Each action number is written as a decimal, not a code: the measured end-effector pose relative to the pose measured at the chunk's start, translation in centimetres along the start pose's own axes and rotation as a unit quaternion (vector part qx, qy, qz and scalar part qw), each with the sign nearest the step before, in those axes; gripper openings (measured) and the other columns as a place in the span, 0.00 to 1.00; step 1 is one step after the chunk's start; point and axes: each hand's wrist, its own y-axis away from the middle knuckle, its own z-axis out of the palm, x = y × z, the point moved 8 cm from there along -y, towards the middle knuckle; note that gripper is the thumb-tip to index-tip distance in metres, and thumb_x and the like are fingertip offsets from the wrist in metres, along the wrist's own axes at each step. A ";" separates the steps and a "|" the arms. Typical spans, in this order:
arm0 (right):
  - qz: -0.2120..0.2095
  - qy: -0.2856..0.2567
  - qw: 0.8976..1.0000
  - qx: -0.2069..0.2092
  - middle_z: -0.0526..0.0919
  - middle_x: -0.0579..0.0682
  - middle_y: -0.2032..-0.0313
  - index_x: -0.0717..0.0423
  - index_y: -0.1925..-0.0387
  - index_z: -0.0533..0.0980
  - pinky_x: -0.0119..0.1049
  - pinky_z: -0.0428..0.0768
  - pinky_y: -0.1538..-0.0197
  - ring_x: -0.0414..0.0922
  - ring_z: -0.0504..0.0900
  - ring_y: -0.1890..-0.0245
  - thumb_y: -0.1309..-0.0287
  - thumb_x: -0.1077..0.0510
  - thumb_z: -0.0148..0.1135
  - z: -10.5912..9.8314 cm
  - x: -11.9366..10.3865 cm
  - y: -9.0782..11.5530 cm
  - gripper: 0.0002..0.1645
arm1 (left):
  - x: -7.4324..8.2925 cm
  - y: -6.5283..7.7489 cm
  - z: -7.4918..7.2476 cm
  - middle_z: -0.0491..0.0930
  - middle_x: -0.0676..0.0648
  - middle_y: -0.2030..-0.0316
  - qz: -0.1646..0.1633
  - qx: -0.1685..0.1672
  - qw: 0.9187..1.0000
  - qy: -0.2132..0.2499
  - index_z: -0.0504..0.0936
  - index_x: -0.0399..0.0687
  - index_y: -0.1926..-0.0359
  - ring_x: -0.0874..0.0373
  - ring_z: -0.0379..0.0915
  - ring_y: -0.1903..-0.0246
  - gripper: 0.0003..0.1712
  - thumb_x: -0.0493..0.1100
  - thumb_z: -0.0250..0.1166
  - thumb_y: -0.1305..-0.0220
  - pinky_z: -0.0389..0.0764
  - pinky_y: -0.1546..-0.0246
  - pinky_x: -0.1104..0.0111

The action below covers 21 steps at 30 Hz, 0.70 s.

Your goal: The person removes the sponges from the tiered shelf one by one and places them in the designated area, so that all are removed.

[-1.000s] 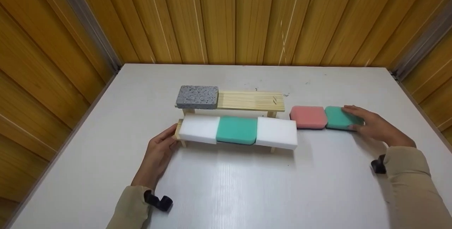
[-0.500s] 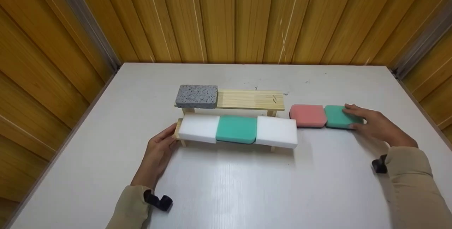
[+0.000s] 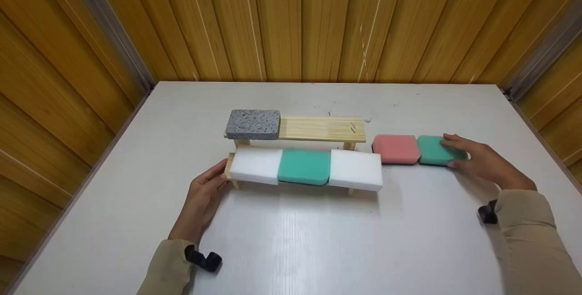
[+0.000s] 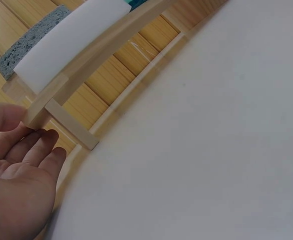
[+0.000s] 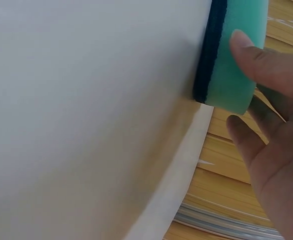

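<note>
My left hand (image 3: 202, 197) grips the left end of a small wooden stand (image 3: 230, 167), with the thumb above and the fingers below in the left wrist view. A white sponge (image 3: 256, 165), a green sponge (image 3: 303, 166) and another white sponge (image 3: 356, 170) lie in a row along it. At the right, a second green sponge (image 3: 432, 150) with a dark scouring layer underneath is on the table. My right hand (image 3: 484, 163) holds it by its right end, the thumb on the near side. Touching its left side is a pink sponge (image 3: 396, 149).
Behind the row, a second wooden plank (image 3: 320, 129) on short legs bears a grey speckled sponge (image 3: 253, 124) at its left end. The white table (image 3: 295, 245) backs onto wood-patterned panels (image 3: 277, 22).
</note>
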 end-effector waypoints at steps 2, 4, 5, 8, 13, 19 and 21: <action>0.006 -0.004 1.000 -0.002 0.46 0.63 0.26 0.61 0.29 0.56 0.69 0.47 0.31 0.67 0.40 0.27 0.43 0.63 0.64 0.0 0.1 0.0 0.43 | 0.0 0.0 0.0 0.61 0.44 0.30 0.001 -0.001 1.000 0.000 0.64 0.39 0.31 0.53 0.61 0.32 0.29 0.30 0.53 0.33 0.70 0.36 0.71; 0.013 -0.005 1.000 -0.003 0.46 0.63 0.26 0.60 0.28 0.56 0.70 0.47 0.31 0.67 0.40 0.27 0.43 0.62 0.65 0.0 0.2 0.1 0.45 | 0.0 0.0 0.0 0.62 0.44 0.30 0.001 0.000 1.000 0.003 0.64 0.39 0.31 0.54 0.61 0.32 0.29 0.30 0.54 0.33 0.71 0.36 0.71; 0.016 -0.005 1.000 -0.003 0.46 0.63 0.26 0.59 0.28 0.56 0.70 0.47 0.31 0.67 0.40 0.27 0.43 0.61 0.66 0.0 0.2 0.1 0.45 | 0.0 0.0 0.0 0.62 0.44 0.30 0.002 -0.001 1.000 0.003 0.64 0.39 0.31 0.54 0.61 0.32 0.29 0.30 0.54 0.33 0.71 0.36 0.71; 0.014 -0.005 1.000 0.005 0.48 0.63 0.26 0.59 0.28 0.57 0.70 0.48 0.32 0.67 0.41 0.27 0.44 0.59 0.67 -0.1 0.1 0.1 0.45 | 0.0 0.0 0.0 0.63 0.44 0.30 0.003 0.001 1.000 0.008 0.64 0.39 0.32 0.53 0.62 0.32 0.29 0.30 0.54 0.33 0.72 0.37 0.72; -0.026 0.001 0.998 0.049 0.56 0.68 0.30 0.63 0.31 0.61 0.69 0.54 0.34 0.70 0.49 0.30 0.46 0.59 0.68 -0.6 -0.6 0.5 0.43 | 0.0 0.0 0.0 0.62 0.44 0.30 0.007 0.000 1.000 0.012 0.64 0.38 0.31 0.53 0.62 0.32 0.29 0.30 0.54 0.33 0.71 0.37 0.71; -0.074 0.023 0.991 0.106 0.65 0.71 0.35 0.65 0.35 0.65 0.67 0.62 0.38 0.72 0.59 0.36 0.47 0.57 0.69 -1.2 -1.7 0.8 0.40 | 0.0 0.0 0.0 0.63 0.44 0.31 0.009 0.000 1.000 0.018 0.64 0.37 0.32 0.56 0.64 0.34 0.28 0.29 0.53 0.33 0.71 0.37 0.72; -0.074 0.022 0.991 0.111 0.65 0.71 0.36 0.65 0.34 0.65 0.68 0.62 0.39 0.72 0.59 0.36 0.45 0.56 0.68 -1.3 -2.0 0.9 0.40 | 0.0 -0.1 -0.1 0.63 0.44 0.31 0.010 -0.001 1.000 0.019 0.64 0.37 0.32 0.57 0.64 0.34 0.28 0.29 0.53 0.33 0.71 0.37 0.72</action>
